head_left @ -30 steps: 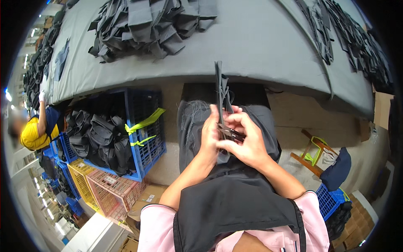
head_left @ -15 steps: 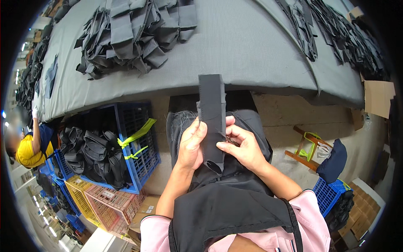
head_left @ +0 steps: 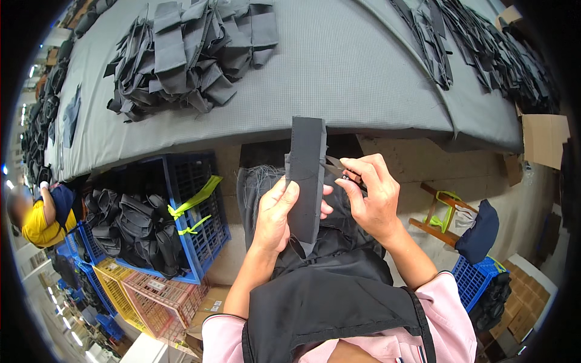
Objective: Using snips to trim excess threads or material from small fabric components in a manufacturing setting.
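My left hand [head_left: 276,216] is closed around a long dark grey fabric strip [head_left: 305,172], thumb on its front, fingertips showing past its right edge. The strip stands lengthwise above my lap, its top end reaching the table edge. In my right hand [head_left: 376,196] is a pair of thread snips [head_left: 346,171], pinched between thumb and fingers, with the blades pointing at the strip's right edge. Whether the blades touch the cloth I cannot tell. Loose threads [head_left: 266,176] lie in a tangle on the dark cloth over my lap, left of the strip.
A grey-covered table [head_left: 339,78] spans the front, bearing a heap of grey fabric pieces [head_left: 187,60] and more strips [head_left: 484,54] at right. A blue crate [head_left: 192,242] of black bags stands left. A wooden stool [head_left: 439,215] is at right. A person in yellow [head_left: 42,221] works far left.
My right hand has moved right and up off the strip, and the snips' blades now show. The strip has shifted slightly down and tilted; my left hand keeps its hold.
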Demonstrator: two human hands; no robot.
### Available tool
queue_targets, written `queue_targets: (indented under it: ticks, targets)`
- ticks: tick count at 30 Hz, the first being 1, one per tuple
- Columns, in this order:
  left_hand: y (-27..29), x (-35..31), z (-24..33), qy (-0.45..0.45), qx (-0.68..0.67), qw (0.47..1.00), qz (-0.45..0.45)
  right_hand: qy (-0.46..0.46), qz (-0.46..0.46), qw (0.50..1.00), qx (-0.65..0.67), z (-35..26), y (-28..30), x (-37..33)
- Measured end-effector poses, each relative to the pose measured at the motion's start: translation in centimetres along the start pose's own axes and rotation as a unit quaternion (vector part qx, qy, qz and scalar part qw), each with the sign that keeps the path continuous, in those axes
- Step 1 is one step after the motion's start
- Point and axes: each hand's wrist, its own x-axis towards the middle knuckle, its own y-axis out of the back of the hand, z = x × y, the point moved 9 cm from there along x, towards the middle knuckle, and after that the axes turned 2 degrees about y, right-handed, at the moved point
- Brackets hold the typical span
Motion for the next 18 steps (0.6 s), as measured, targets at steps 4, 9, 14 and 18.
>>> queue_targets:
  ticks: [4, 9, 14, 18]
  targets:
    - [0.0, -0.3, -0.1, 0.002, -0.006, 1.000, -0.010, 0.008, -0.019, 1.000, -0.003, -0.1, 0.0, 0.0]
    - [0.1, 0.0, -0.2, 0.005, 0.004, 1.000, -0.020, 0.008, -0.007, 1.000, 0.012, 0.2, 0.2, -0.1]
    - [-0.1, -0.3, -0.1, 0.006, 0.008, 1.000, -0.018, -0.033, -0.002, 0.998, 0.059, 0.1, 0.7, -0.3]
    - [-0.1, -0.2, 0.0, 0.007, 0.023, 1.000, -0.005, -0.026, -0.011, 0.997, 0.074, 0.2, 0.7, -0.1]
